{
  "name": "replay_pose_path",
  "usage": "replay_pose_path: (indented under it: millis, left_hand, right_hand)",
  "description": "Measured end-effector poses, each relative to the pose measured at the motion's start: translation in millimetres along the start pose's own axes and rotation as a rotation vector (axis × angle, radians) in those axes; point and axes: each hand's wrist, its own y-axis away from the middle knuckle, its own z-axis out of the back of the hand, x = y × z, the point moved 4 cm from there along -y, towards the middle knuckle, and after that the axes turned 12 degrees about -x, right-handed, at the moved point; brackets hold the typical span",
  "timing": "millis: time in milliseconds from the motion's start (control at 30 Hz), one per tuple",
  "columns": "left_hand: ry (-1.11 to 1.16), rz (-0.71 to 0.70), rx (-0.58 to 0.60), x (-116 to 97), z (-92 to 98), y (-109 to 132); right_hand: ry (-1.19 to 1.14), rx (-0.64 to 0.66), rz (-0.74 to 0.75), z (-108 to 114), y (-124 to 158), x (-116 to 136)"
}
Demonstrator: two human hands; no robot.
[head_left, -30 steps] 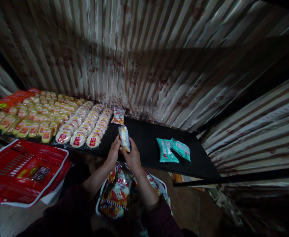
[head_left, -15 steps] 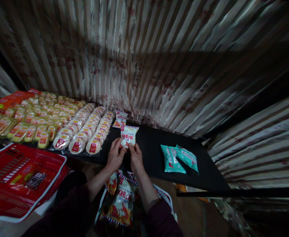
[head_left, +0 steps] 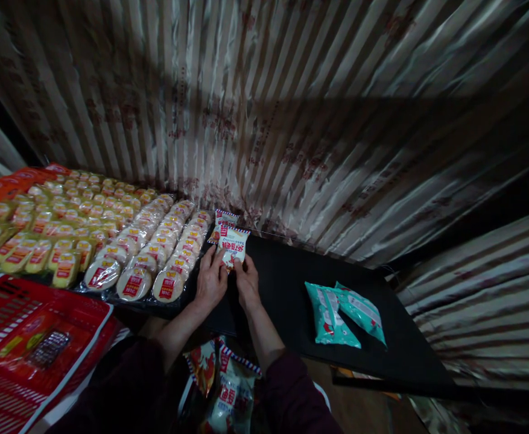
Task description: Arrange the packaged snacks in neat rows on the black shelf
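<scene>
Between my two hands is a white snack bag [head_left: 233, 246] with red lettering and a striped top edge. My left hand [head_left: 211, 278] grips its near left side, and my right hand [head_left: 247, 282] pinches its near right side. Just behind it, partly covered, a similar snack bag [head_left: 226, 217] rests at the back of the black shelf [head_left: 277, 283]. To the left of my hands run rows of round white wrapped cakes [head_left: 169, 283]. More of the striped bags [head_left: 232, 392] are in a container below my forearms.
Two teal bags [head_left: 334, 313] lie on the shelf's right part. Yellow wrapped cakes [head_left: 65, 268] and orange packages [head_left: 11, 184] fill the left. A red basket [head_left: 2, 349] stands at lower left. Draped, pleated sheeting [head_left: 264, 108] hangs behind the shelf.
My hands have carried the snack bag farther back, so it now overlaps the bag at the rear. The view has shifted forward and the lower container shows less.
</scene>
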Motion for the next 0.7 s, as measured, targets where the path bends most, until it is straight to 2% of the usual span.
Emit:
replay_pose_path:
  millis: [200, 367, 533, 700]
  left_hand:
    - [-0.017, 0.005, 0.058, 10.2, -11.8, -2.6]
    - [-0.064, -0.038, 0.088, 16.7, -21.0, -2.4]
    - [-0.068, -0.062, 0.089, 21.7, -26.7, -5.0]
    - [-0.049, -0.082, 0.117, 26.5, -30.7, -6.5]
  right_hand:
    - [0.125, -0.027, 0.063, -16.1, -15.8, -14.7]
    - [0.214, -0.046, 0.089, -21.3, -19.7, -22.2]
    - [0.417, -0.057, 0.141, -22.2, -18.9, -12.6]
    - [0.611, -0.139, 0.282, -17.3, -19.1, 0.9]
